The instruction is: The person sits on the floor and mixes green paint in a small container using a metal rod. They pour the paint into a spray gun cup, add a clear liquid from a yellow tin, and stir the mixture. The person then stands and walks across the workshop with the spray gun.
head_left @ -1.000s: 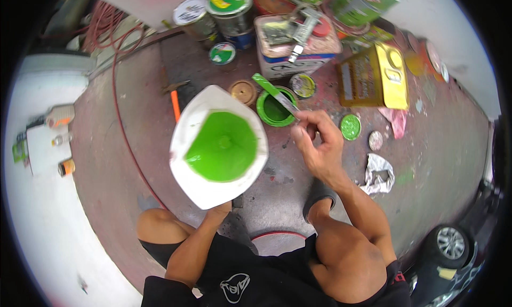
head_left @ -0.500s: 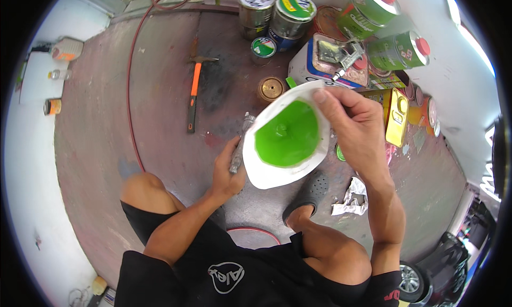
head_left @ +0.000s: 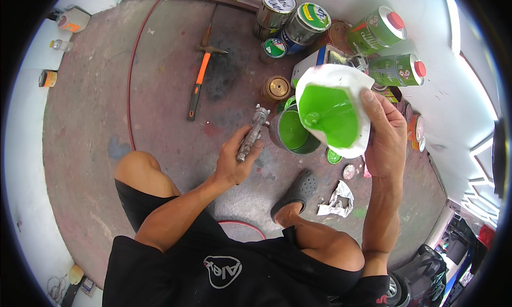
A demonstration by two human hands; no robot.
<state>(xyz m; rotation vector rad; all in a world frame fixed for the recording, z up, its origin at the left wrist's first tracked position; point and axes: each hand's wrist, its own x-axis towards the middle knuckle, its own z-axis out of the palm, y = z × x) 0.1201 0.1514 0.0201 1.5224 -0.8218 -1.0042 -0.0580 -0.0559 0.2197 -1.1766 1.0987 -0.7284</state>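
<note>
My left hand (head_left: 237, 160) is closed on a metal spray gun (head_left: 253, 133). Beside it a dark cup (head_left: 293, 131), apparently the gun's own, holds green paint. My right hand (head_left: 386, 131) grips the rim of a white paper cone strainer (head_left: 333, 109), tilted over the cup's right side, with green paint coating its inside. Behind the cup stands an open brown-gold can (head_left: 277, 87); a small green-covered lid (head_left: 334, 155) lies on the floor just right of it.
Paint cans (head_left: 312, 17), green solvent tins (head_left: 394, 69) and a boxy tin (head_left: 309, 61) crowd the back wall. An orange-handled hammer (head_left: 200, 77) and a red hose (head_left: 129, 77) lie leftward, a white rag (head_left: 338, 200) near my foot. A car (head_left: 421, 269) is at lower right.
My right hand has left the stir stick and taken the strainer, moving it up and right. My left hand now shows holding the spray gun, and the cup below has come into view.
</note>
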